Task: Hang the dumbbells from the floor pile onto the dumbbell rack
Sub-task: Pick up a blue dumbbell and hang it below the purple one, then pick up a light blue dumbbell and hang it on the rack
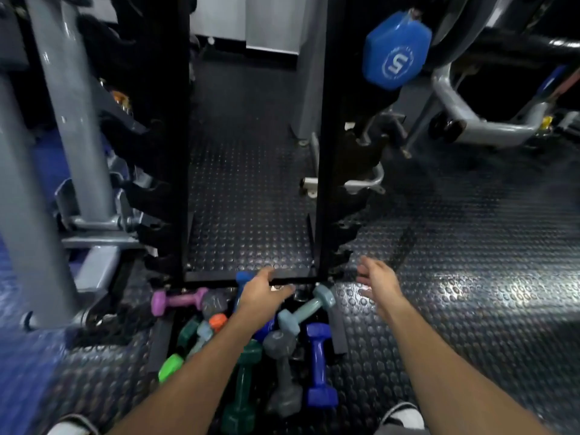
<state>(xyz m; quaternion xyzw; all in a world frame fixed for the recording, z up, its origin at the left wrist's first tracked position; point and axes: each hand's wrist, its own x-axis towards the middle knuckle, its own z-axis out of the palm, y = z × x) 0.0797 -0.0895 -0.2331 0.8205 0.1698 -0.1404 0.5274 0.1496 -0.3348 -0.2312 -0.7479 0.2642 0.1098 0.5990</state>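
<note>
My left hand (263, 293) reaches forward, palm down, over the blue dumbbell (242, 278) in the floor pile (282, 372) at the front edge of the rack (323, 183) base. I cannot tell if it grips. My right hand (379, 277) hovers relaxed, fingers spread, off the base's right corner.

Open studded floor (455, 277) lies right of the dumbbell pile (282, 340); the black rack (321, 152) uprights and grey machine posts (72, 120) block far and left.
</note>
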